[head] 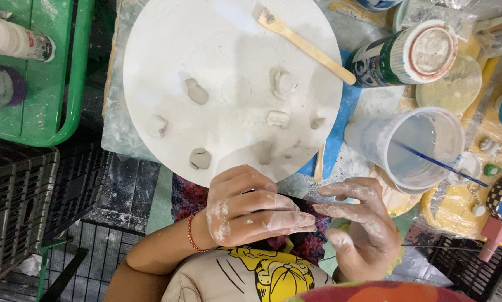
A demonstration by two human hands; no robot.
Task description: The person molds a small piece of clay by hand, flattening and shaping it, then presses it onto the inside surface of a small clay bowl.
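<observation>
**potterylurker:** Left hand (245,207) first, since it's furthest left: fingers nearly straight and pressed together, palm down, smeared with pale clay. It lies flat over whatever's between the two hands, so I honestly can't tell if it has hold of anything. There's a red cord bracelet (191,234) on that wrist.

**mudfan22:** And the right hand (363,229)?

**potterylurker:** Loosely curled, fingers half bent, fingertips meeting the left ones. Just as caked in clay. Might be pinching a small bit, but it's hidden, so I can't say.

**mudfan22:** How far along does it look?

**potterylurker:** My guess is partway. Going left to right on the round white board (167,33): a rounded lump (156,126), an oblong one (197,91), a flattish one (200,159) near the front edge, then a bigger shaped piece (283,84), a small blocky one (278,118) and a tiny nub (317,122). All small and rough, none joined up, so I'd say shaping is done on several and assembly is left.

**mudfan22:** Where are those compared to the hands?

**potterylurker:** All beyond the hands, further up the surface. The flattish lump is nearest, just past the left knuckles but not touching. A wooden tool (307,47) rests on the board's right side, then a capped can (405,56) on its side, and a clear cup of cloudy water (413,148) with a blue stick (438,164) in it, off to the right.
</observation>
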